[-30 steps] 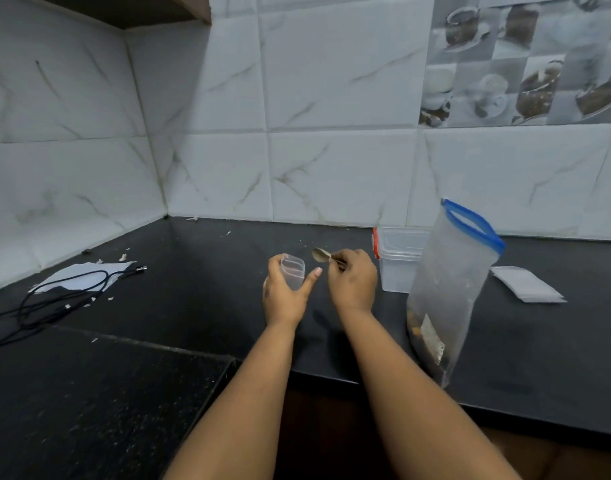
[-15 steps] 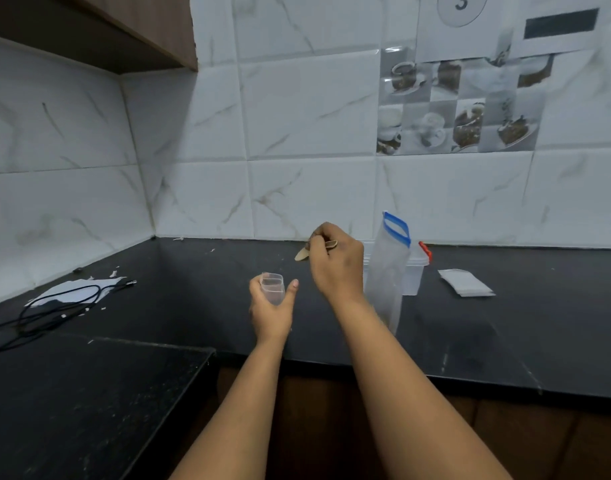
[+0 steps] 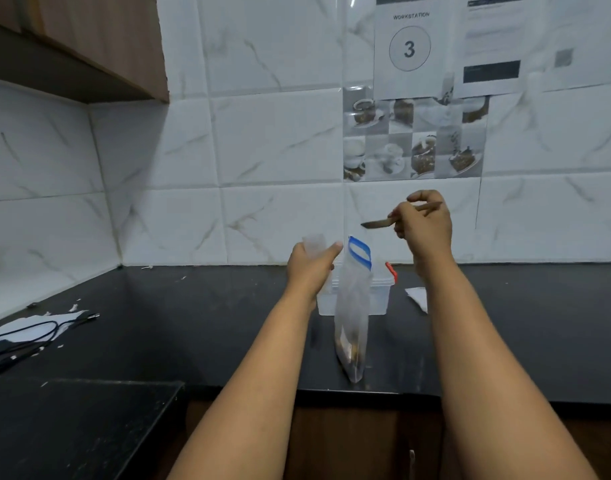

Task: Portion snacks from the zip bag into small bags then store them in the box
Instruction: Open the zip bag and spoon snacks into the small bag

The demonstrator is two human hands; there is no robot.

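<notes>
A tall clear zip bag (image 3: 353, 306) with a blue zip top stands upright on the black counter, with brown snacks at its bottom. My left hand (image 3: 311, 268) holds a small clear bag (image 3: 314, 243) up, just left of the zip bag's mouth. My right hand (image 3: 423, 223) is raised above and right of the zip bag and grips a spoon (image 3: 378, 223), bowl pointing left. Behind the zip bag sits a clear plastic box (image 3: 380, 297) with a red clip, partly hidden.
A stack of small white bags (image 3: 417, 296) lies on the counter (image 3: 193, 323) right of the box. Black cables (image 3: 23, 341) on white paper lie at the far left. A raised black surface (image 3: 72, 427) fills the near left. A wooden cabinet (image 3: 99, 39) hangs upper left.
The camera view tilted up. My right hand moved the spoon away from the small bag, up and to the right above the zip bag. My left hand rose with the small bag.
</notes>
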